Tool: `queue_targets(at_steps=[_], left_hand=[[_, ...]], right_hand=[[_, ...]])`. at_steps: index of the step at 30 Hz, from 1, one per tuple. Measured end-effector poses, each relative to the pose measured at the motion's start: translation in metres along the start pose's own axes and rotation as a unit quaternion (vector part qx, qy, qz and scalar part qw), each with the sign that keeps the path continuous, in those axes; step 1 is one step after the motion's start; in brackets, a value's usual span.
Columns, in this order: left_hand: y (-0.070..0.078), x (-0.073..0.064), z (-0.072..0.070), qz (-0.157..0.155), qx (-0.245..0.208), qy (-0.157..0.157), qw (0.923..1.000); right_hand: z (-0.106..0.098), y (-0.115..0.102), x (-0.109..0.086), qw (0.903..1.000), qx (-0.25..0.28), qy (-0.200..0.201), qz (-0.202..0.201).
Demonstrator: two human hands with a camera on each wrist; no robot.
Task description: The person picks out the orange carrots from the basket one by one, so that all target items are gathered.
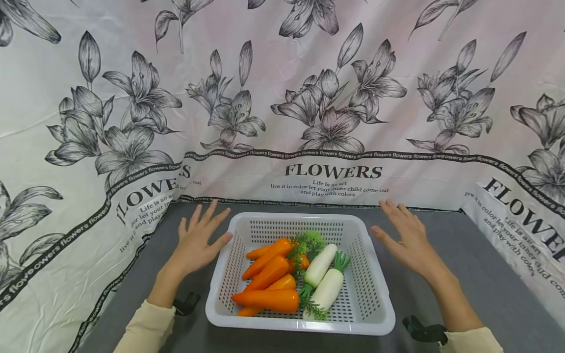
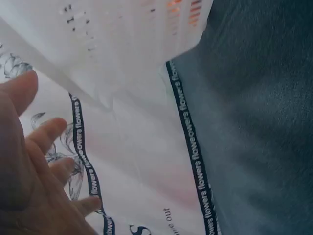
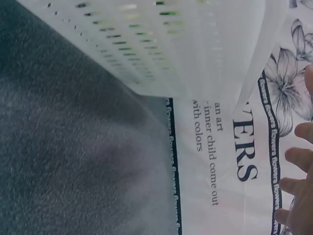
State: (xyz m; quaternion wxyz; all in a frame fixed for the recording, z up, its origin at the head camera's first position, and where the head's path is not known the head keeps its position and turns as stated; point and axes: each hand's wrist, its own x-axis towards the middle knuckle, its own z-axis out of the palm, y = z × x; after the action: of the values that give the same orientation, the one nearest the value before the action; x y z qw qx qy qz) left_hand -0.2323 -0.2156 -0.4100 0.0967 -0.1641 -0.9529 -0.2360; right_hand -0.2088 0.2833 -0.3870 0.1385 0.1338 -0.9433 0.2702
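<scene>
A white perforated plastic basket [image 1: 300, 329] stands on the grey tabletop between my two hands. Several orange carrots [image 1: 269, 271] lie in its left half, with feathery green tops toward the middle. Beside them are white radishes [image 1: 321, 265] with short green leaves. My left hand [image 1: 197, 241] is spread at the basket's left rim, holding nothing. On the other side, my right hand [image 1: 405, 239] has its fingers extended by the right rim, also holding nothing. Each wrist view shows the basket's side wall [image 2: 132, 34] close by, with that hand's fingers at the frame edge.
White cloth [image 1: 331, 179] printed with grey lilies and the word FLOWERS hangs behind and along both sides of the table. Grey tabletop [image 1: 423, 299] extends around the basket. A dark strap is on each wrist, and both sleeves are cream.
</scene>
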Motion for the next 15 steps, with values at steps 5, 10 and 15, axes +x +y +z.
queue_targets(at_steps=[5,10,15], left_hand=[[0.001,-0.005,0.008,0.036,-0.062,-0.009,0.9974],[-0.003,-0.011,0.016,0.040,-0.126,-0.021,0.9910],[-0.010,-0.013,0.023,0.042,-0.160,-0.015,0.9862]], right_hand=[[-0.001,-0.008,0.003,0.9996,0.014,-0.023,-0.002],[-0.004,-0.021,0.008,0.9977,0.018,-0.065,-0.002],[-0.009,-0.039,0.014,0.9937,0.011,-0.107,-0.032]])
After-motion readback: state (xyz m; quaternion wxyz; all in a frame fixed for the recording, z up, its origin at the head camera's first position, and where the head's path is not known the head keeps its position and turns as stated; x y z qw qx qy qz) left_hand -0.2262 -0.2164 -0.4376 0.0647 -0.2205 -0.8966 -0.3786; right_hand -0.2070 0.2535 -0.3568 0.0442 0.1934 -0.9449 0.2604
